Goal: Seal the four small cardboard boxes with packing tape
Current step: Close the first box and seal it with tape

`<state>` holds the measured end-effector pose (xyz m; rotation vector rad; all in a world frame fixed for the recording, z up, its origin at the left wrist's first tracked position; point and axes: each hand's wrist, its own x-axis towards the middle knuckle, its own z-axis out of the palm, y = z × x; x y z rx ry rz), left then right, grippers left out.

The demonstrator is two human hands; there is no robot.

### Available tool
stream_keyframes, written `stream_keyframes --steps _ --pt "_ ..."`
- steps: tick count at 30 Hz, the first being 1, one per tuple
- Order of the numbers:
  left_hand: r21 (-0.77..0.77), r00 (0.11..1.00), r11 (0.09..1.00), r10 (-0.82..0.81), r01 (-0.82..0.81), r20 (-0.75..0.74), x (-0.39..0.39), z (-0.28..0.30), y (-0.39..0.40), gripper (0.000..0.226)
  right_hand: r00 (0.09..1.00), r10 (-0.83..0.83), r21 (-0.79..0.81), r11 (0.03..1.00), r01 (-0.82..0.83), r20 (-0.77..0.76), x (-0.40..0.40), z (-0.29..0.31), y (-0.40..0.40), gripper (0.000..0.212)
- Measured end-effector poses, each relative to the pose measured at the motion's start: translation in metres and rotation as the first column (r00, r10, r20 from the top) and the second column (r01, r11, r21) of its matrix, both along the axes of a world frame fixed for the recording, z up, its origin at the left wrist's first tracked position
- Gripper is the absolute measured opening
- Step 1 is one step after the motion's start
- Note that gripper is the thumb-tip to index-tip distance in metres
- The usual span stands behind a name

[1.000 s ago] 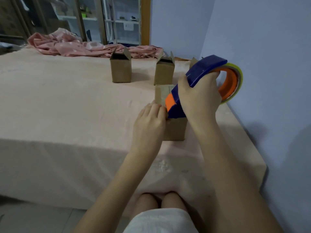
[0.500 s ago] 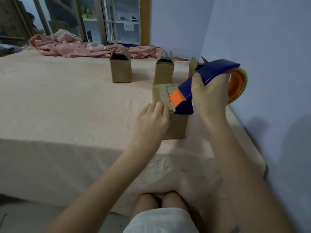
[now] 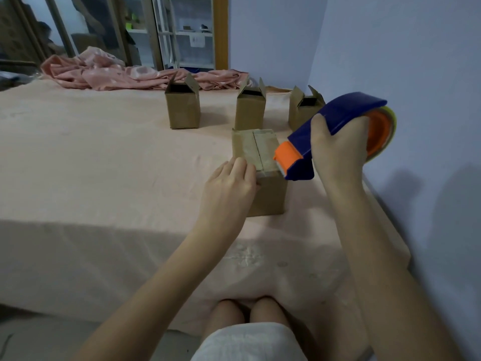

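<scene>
Pink-covered bed at mid-frame: left hand presses the near box; right hand grips the tape dispenser. Best smooth the tape end flat.

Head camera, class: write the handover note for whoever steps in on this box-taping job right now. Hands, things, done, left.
Left hand: fingers rest on the near box at its front top edge.
Right hand: grips the blue tape dispenser, its orange nose at the box's right top edge.
Near box: flaps closed, a tape strip appears to run along the seam.
Three rear boxes: flaps up, untaped.
Left: finish this box if needed, then close and tape the other three.
</scene>
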<state>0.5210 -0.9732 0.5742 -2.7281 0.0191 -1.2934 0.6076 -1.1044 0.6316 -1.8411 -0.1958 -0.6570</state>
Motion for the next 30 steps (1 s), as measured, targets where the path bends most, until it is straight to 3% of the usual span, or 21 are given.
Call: stream_keyframes --steps 8,12,14,18,22,26,30 --pt "-0.178 0.997 0.983 0.023 -0.036 -0.075 -0.003 0.003 -0.003 0.029 0.975 -0.052 -0.384 0.914 0.133 0.215 -0.008 0.009 0.018 0.044" --pt "-0.03 0.994 0.997 0.063 -0.065 -0.085 0.001 0.002 -0.017 0.054 0.983 -0.052 -0.429 0.895 0.125 0.178 -0.004 0.014 0.017 0.048" --pt "-0.023 0.995 1.0 0.0 -0.003 -0.105 0.006 -0.001 -0.023 0.046 0.983 -0.051 -0.432 0.893 0.125 0.179 -0.003 0.014 0.018 0.048" --pt "-0.022 0.999 0.999 0.025 -0.026 -0.041 0.012 -0.011 -0.024 0.027 0.987 -0.043 -0.39 0.915 0.102 0.155 -0.004 0.013 0.016 0.048" --pt "-0.036 0.998 0.997 0.062 -0.063 -0.017 0.011 -0.011 -0.022 0.034 0.999 0.014 -0.249 0.969 -0.001 0.053 -0.003 0.012 0.007 0.045" --pt "-0.012 0.997 0.997 0.078 -0.079 -0.017 0.009 -0.005 -0.023 0.026 0.999 0.044 -0.091 0.995 -0.045 -0.007 0.0 0.012 0.0 0.043" --pt "-0.014 0.995 0.997 0.08 -0.081 -0.052 0.008 0.0 -0.021 0.021 0.998 0.058 -0.065 0.996 -0.056 0.023 0.0 0.017 -0.001 0.042"
